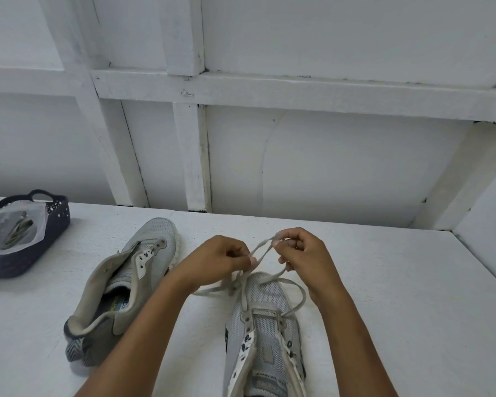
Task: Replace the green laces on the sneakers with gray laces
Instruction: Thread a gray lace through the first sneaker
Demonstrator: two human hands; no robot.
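Two gray sneakers lie on a white table [384, 282] in front of a white panelled wall [327, 153]. The near sneaker [265, 333] sits at the near edge, right of centre, toe pointing away from the person. A gray lace [297, 299] is threaded through its farthest pair of eyelets only; the eyelets nearer the person are bare. Both ends of the lace rise from the toe area toward the hands, and slack loops lie across the toe and to its right.

The left hand [218, 262] is closed, thumb and forefinger pinching one strand of the gray lace just above the toe. The right hand [301, 253] is likewise closed, fingertips pinching the other end of the same lace, held slightly farther and higher. The two hands are near each other, with the lace stretched between them.

The second sneaker [126, 290] lies to the left, tipped onto its side with the opening facing the person; no lace is seen in it.

At the far left edge stands a dark basket [56, 222] holding a clear plastic bag [15, 227]. The bag contains greenish laces [17, 230], though detail is blurred
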